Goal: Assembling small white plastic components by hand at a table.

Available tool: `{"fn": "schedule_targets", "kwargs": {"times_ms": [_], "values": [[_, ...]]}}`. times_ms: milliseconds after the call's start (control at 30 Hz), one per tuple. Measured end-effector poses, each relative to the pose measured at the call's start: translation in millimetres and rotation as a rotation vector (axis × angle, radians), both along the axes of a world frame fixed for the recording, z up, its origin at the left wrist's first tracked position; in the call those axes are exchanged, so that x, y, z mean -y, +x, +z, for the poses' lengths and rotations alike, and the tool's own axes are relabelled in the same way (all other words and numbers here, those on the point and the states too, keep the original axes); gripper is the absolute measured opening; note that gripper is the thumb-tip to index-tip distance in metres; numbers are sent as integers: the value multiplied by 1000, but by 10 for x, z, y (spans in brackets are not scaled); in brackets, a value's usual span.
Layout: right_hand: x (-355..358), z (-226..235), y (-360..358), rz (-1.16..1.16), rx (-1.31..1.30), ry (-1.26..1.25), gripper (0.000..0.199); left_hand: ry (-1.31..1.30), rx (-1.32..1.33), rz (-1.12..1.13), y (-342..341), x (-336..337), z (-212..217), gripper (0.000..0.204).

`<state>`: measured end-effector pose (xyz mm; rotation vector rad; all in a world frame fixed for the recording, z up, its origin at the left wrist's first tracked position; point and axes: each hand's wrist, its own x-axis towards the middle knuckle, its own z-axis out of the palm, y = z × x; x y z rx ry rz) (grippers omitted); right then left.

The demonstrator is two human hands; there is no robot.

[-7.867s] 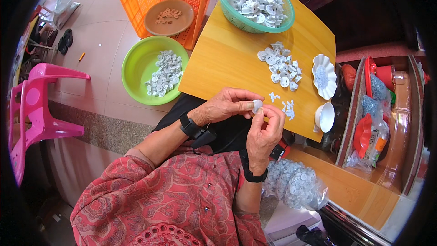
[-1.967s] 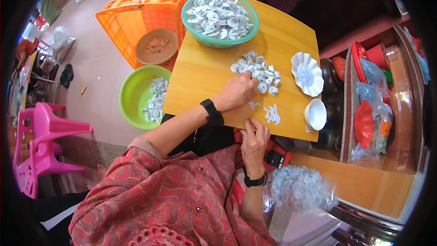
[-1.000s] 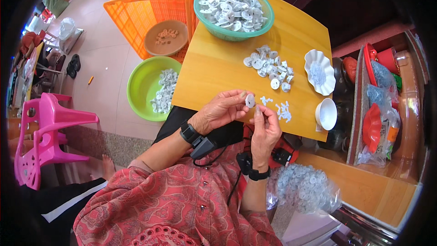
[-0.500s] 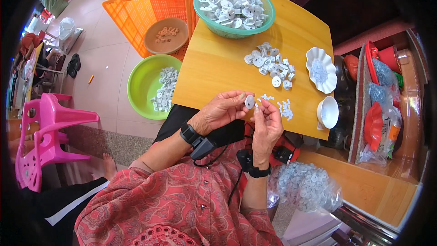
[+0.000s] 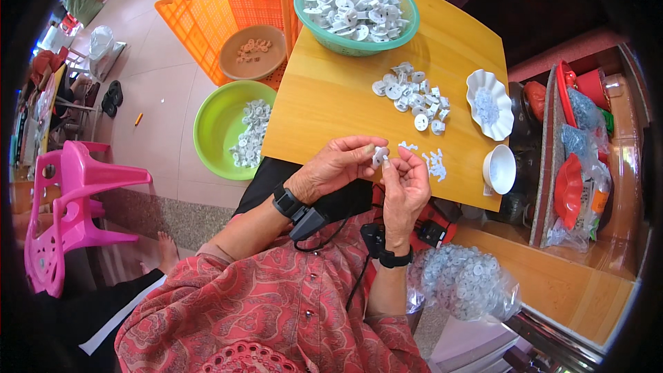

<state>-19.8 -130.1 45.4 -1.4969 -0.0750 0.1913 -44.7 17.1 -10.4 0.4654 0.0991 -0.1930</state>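
We hold one small white plastic part (image 5: pixel 378 157) between both hands at the centre of the frame, just above the near edge of the yellow wooden surface (image 5: pixel 331 97). The left hand (image 5: pixel 335 169) pinches the part with thumb and forefinger closed on it; the right hand (image 5: pixel 406 183) meets it from the other side, fingers (image 5: pixel 388 166) pressed to the same piece. We judge this to be a fitting or separating step on a single part; which of the two, we cannot tell

The next move appears to call for a steady pinch from the left hand and a fine, controlled press or twist from the right, since the part is small and smooth

Materials and shapes:
- A loose pile of white disc-shaped parts (image 5: pixel 413 94) lies on the surface, right of centre
- Tiny white pieces (image 5: pixel 435 164) lie just beside the right hand
- A teal bowl (image 5: pixel 409 12), round and rigid, holds many more discs at the top
- A scalloped white dish (image 5: pixel 489 105) and a plain white cup (image 5: pixel 498 169) stand at the right
- A glossy green basin (image 5: pixel 214 124) on the floor, left, holds parts
- A clear bag of parts (image 5: pixel 463 282), soft and crinkled, sits at lower right
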Motion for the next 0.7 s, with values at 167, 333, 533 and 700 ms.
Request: {"fn": "schedule_targets", "kwargs": {"times_ms": [167,333,533,700], "values": [[-7,31,2,5,-7,-32,31,111,19,1,-10,-12,9,32],[2,9,-6,-1,-6,-56,32,198,34,-7,-20,-25,28,32],[-3,25,-8,-1,27,-98,31,397,26,-36,-32,-64,109,28],[28,8,6,30,40,-166,30,587,150,-33,-31,-113,238,23]]}}
